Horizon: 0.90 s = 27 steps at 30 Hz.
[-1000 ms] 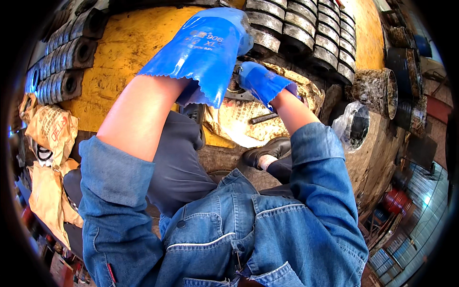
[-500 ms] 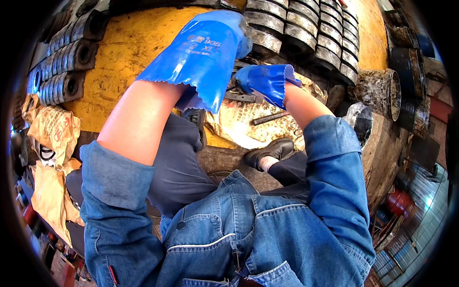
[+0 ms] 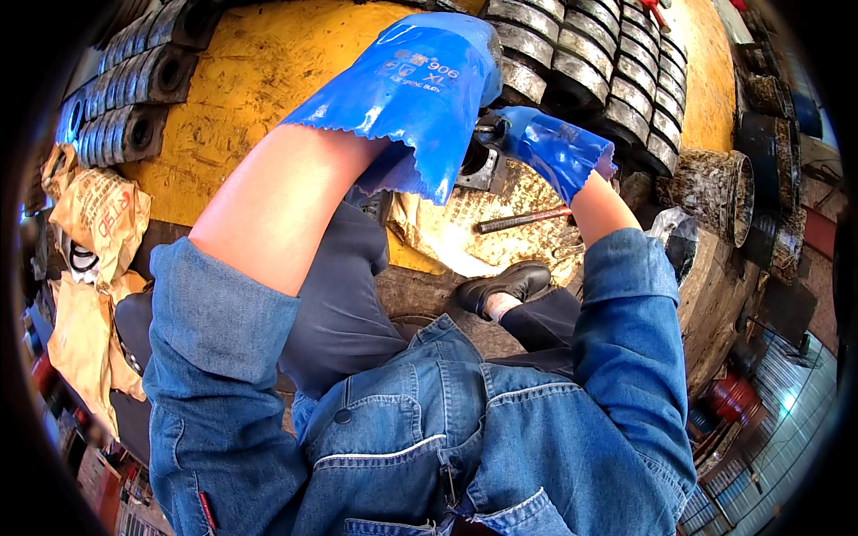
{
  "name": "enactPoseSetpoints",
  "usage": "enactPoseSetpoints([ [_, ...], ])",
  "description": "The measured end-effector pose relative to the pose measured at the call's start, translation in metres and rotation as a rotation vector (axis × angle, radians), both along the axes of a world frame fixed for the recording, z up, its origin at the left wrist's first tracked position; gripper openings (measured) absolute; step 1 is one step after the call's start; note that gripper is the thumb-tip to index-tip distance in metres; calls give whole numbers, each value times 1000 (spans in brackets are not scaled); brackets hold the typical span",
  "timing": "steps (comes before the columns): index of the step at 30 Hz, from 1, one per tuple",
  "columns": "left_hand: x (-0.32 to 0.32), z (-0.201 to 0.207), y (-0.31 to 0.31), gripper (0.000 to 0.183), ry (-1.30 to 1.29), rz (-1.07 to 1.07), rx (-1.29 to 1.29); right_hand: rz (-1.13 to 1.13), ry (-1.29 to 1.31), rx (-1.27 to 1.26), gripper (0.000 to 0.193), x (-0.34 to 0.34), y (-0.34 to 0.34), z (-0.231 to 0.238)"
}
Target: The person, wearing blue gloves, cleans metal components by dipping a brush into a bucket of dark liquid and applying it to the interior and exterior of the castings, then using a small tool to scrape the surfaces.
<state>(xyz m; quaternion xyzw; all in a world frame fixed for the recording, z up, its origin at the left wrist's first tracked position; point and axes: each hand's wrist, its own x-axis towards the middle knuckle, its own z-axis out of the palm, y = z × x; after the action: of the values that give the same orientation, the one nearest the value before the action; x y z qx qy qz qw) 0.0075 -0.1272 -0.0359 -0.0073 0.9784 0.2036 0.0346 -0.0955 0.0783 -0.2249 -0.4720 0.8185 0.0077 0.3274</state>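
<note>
My left hand, in a long blue rubber glove (image 3: 420,85), reaches to the near end of the rows of metal pieces. Its wide cuff hides the fingers, so their grip does not show. My right hand (image 3: 536,143), in a matching glove, is curled beside it, its fingertips against a small dark part (image 3: 487,128); what they hold is not clear. Below and between the gloves sits a dark metal block (image 3: 483,170) with a round opening, partly covered by the left cuff. Nearer to me, a dark metal rod (image 3: 523,220) lies on crumpled brown paper (image 3: 438,237).
Rows of thick, ribbed metal pieces (image 3: 585,67) stand ahead, with more (image 3: 134,98) at the far left on the yellow surface (image 3: 268,67). A grimy metal cylinder (image 3: 715,189) lies to the right. Torn paper sacks (image 3: 98,219) are at left. My shoe (image 3: 505,286) is below the rod.
Both gloved hands have shifted to the right in the picture, the right one turning at the wrist. The holed metal block now shows below them. The whole view has moved slightly.
</note>
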Motion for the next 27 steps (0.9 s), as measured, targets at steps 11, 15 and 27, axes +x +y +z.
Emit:
enactPoseSetpoints([
  [11,2,5,1,27,10,-9,11,-132,-89,100,33,-1,24,-30],
  [15,7,1,-4,27,-2,17,8,-219,19,45,34,39,12,12],
  [27,4,1,2,29,-16,4,26,-601,-193,-73,35,88,20,68],
])
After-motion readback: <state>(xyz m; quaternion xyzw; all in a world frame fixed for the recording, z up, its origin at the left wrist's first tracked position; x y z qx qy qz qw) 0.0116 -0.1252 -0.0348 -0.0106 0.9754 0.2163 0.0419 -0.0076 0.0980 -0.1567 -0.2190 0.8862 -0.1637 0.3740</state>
